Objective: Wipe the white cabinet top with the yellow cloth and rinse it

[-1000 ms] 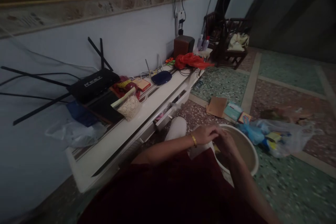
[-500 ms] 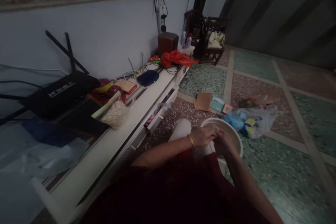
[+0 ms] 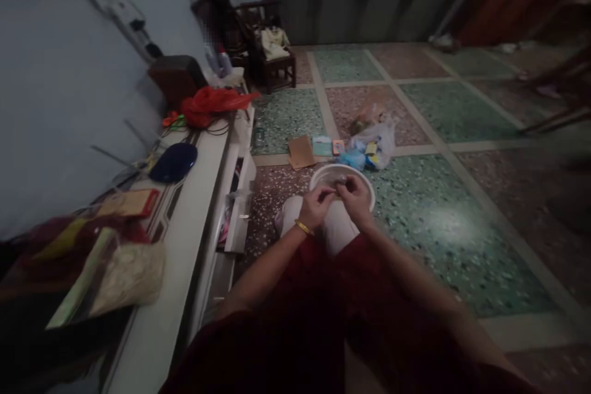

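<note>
Both of my hands are held close together over a white basin [image 3: 372, 194] on the floor in front of my knees. The fingers of my left hand [image 3: 316, 206], with a gold bracelet at the wrist, are pinched together; what they hold is too small to make out. Beside it, my right hand [image 3: 355, 200] has its fingers curled in, with something small and greyish at the tips that I cannot name. The hands hide much of the basin's inside.
On my left a long white cabinet [image 3: 184, 221] has a drawer [image 3: 239, 221] pulled out. It bears a bag of pale flakes [image 3: 132, 277], a blue router [image 3: 174, 163] and a red plastic bag [image 3: 212, 104]. Past the basin lie cardboard [image 3: 301, 152] and plastic bags [image 3: 383, 141].
The view has swung to the right. My hands, which were touching at the fingers, are now slightly apart over the basin.
</note>
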`<state>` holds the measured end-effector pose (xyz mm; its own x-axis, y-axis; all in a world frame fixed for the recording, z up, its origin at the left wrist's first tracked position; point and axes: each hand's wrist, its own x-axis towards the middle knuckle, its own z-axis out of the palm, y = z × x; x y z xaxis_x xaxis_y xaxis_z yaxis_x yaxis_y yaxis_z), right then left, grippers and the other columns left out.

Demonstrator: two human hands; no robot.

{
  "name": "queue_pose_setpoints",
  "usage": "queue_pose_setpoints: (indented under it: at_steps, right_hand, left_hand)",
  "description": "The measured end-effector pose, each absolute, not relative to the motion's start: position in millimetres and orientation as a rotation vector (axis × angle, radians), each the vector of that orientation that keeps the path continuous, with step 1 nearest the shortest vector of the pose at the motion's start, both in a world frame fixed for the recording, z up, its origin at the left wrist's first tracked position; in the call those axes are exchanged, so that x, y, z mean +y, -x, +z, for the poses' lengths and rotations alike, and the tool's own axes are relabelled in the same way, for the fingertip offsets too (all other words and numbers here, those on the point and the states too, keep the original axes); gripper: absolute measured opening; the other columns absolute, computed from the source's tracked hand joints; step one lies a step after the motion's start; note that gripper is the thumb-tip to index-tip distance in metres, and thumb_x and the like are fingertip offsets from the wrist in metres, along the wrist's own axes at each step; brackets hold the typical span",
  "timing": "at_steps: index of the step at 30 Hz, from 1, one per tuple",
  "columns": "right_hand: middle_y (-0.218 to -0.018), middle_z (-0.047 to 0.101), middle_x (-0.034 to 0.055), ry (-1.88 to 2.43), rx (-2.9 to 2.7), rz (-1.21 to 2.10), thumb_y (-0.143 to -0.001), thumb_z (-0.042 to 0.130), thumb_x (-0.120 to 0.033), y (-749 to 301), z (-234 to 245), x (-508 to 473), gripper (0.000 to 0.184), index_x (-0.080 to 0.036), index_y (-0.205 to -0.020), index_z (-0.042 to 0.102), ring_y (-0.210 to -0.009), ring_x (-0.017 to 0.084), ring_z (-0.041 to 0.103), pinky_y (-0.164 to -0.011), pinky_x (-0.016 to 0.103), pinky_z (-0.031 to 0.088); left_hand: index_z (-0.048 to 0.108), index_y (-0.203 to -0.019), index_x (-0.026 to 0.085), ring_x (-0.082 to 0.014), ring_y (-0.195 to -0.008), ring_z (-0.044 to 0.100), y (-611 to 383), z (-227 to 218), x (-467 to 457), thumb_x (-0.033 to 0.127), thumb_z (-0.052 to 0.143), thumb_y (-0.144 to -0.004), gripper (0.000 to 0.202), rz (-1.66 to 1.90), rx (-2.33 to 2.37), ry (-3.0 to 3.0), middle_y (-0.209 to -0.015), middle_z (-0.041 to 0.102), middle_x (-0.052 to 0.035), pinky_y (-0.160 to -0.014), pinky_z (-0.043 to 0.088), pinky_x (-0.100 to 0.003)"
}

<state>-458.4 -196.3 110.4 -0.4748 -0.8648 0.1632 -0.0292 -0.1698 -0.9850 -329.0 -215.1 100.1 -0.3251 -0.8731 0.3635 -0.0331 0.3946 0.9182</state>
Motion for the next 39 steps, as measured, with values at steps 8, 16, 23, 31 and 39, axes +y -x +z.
queue_pose_setpoints:
  at_steps: [8,16,23,31,39]
  right_hand:
    - [-0.089,0.069,0.0063,1.251,1.735,-1.793,-0.083,0.058,-0.045,495.5,101.7,-174.9,0.034,-0.016,-0.096,0.068,-0.082,0.018,0.062,-0.078,0.031,0.049]
    - [-0.086,0.068,0.0069,1.51,1.828,-1.558,-0.087,0.051,-0.021,536.2,94.2,-170.8,0.019,-0.017,-0.085,0.069,-0.081,0.017,0.06,-0.079,0.028,0.047]
    - [-0.076,0.062,0.0038,1.355,1.903,-1.131,-0.082,0.054,-0.006,561.1,30.4,-198.8,0.018,-0.015,-0.074,0.067,-0.075,0.014,0.055,-0.071,0.023,0.041]
    - [-0.079,0.066,0.0024,0.884,1.769,-1.097,-0.081,0.059,-0.01,592.8,-7.1,-250.9,0.016,-0.017,-0.085,0.073,-0.078,0.014,0.059,-0.075,0.025,0.044]
    - [-0.084,0.065,0.0004,0.298,1.71,-1.383,-0.075,0.056,-0.017,607.4,69.4,-213.9,0.023,-0.017,-0.097,0.062,-0.075,0.013,0.058,-0.072,0.025,0.049]
  left_hand:
    - [0.072,-0.099,0.015,-0.0142,-0.082,0.066,372.3,114.8,-220.4,0.031,0.056,-0.092,0.023,-1.173,-1.704,-0.701,-0.095,0.071,-0.0077,-0.071,0.054,-0.024]
    - [0.069,-0.118,0.015,-0.0158,-0.096,0.068,395.1,109.4,-229.0,0.016,0.045,-0.094,0.034,-1.036,-2.054,-0.507,-0.11,0.07,-0.0111,-0.083,0.058,-0.029]
    - [0.072,-0.111,0.016,-0.0157,-0.085,0.065,421.8,53.3,-273.8,0.021,0.045,-0.1,0.029,-0.545,-2.456,-0.496,-0.092,0.067,-0.0089,-0.079,0.055,-0.027]
    - [0.069,-0.1,0.018,-0.0161,-0.081,0.062,457.3,17.7,-348.4,0.032,0.047,-0.101,0.026,-0.725,-2.714,-0.573,-0.085,0.067,-0.0065,-0.076,0.05,-0.025]
    - [0.06,-0.078,0.018,-0.0141,-0.073,0.055,515.6,103.4,-332.8,0.03,0.057,-0.086,0.015,-1.453,-2.653,-1.038,-0.076,0.059,-0.0022,-0.071,0.044,-0.025]
